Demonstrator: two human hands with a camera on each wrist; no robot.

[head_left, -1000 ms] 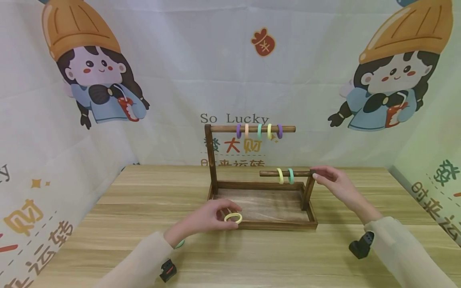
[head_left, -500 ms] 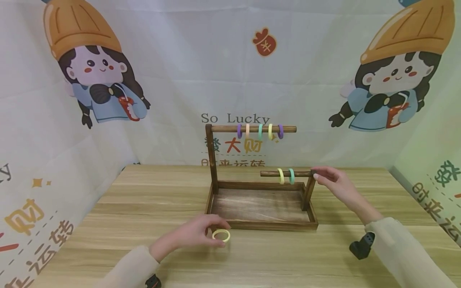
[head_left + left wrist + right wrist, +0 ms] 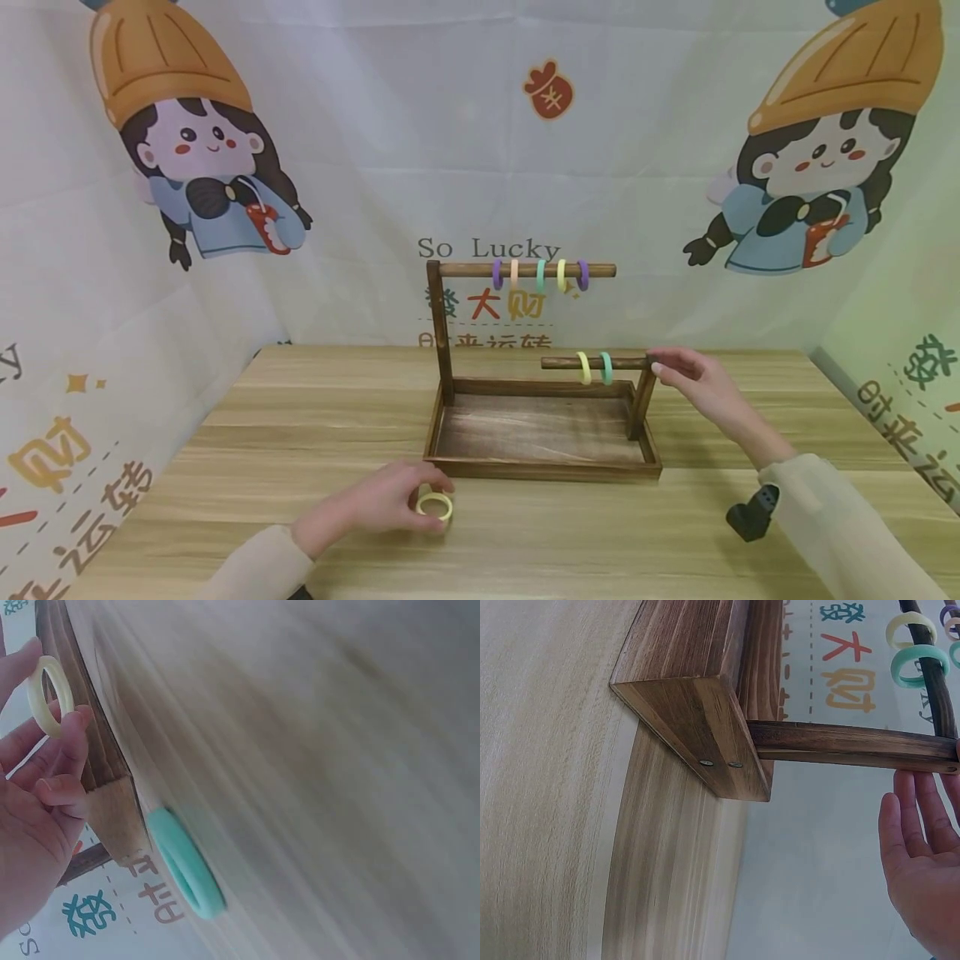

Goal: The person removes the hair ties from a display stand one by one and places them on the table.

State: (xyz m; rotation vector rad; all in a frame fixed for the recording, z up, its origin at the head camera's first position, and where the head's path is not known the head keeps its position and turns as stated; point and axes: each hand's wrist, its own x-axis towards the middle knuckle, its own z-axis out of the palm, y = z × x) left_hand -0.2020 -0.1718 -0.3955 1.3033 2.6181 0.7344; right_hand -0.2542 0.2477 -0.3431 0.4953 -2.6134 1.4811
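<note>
My left hand (image 3: 378, 502) pinches a pale yellow ring (image 3: 37, 709) between thumb and fingers, low over the table in front of the rack's left corner. A mint green ring (image 3: 184, 862) lies on the table near that hand in the left wrist view; in the head view the hand and arm hide it. A dark wooden rack (image 3: 543, 469) has a tray base and two bars. My right hand (image 3: 701, 385) grips the top of its short right post (image 3: 642, 404), thumb in front. A yellow ring (image 3: 585, 377) and a green ring (image 3: 607, 377) hang on the lower bar.
Several coloured rings, among them a purple ring (image 3: 497, 275), hang along the rack's upper bar (image 3: 465, 270). The wood-grain table (image 3: 315, 400) reaches back to a printed cloth backdrop (image 3: 420, 125), which also stands at both sides.
My left hand has moved left and toward me with the yellow ring, away from the tray's front edge. The right hand stays on the post.
</note>
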